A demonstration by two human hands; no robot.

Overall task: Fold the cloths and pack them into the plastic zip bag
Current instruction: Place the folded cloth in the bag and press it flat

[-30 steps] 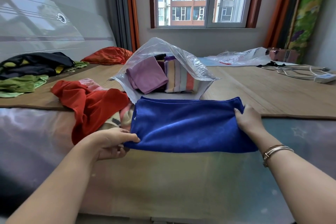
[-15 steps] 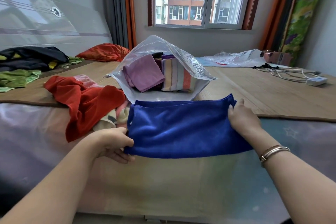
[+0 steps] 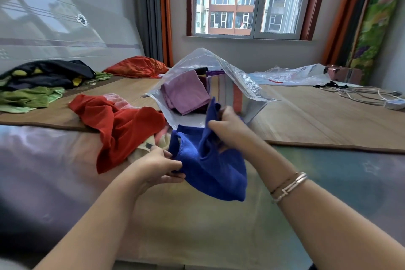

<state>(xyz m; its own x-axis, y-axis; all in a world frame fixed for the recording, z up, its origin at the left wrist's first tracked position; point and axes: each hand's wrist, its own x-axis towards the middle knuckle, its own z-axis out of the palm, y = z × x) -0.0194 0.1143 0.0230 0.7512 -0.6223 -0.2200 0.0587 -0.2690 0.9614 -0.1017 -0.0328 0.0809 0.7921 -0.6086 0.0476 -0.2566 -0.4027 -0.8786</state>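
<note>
so from where I'm sitting the whole thing comes down to the blue cloth (image 3: 210, 164) versus the mouth of the plastic zip bag (image 3: 219, 72), which gapes open toward me at about 12 o'clock from the cloth, just behind it on the bed. Right hand (image 3: 228, 127) has its fingers clenched around the cloth's upper end, bunched up right at the bag's lip, while the left hand (image 3: 157, 166) pinches the cloth's left edge down at roughly 8 o'clock from the right. The cloth hangs between them with its long axis running from about 12 down to 5, the bottom fold sagging near the mattress. The right hand is clearly the closer one to the opening, so I'd guess it leads the way in. There's already a lilac cloth (image 3: 186, 92) and a striped one (image 3: 225, 92) standing inside, so the free slot looks like the near side. A red cloth (image 3: 122, 125) sits at 9 o'clock, waiting its turn I reckon
</note>
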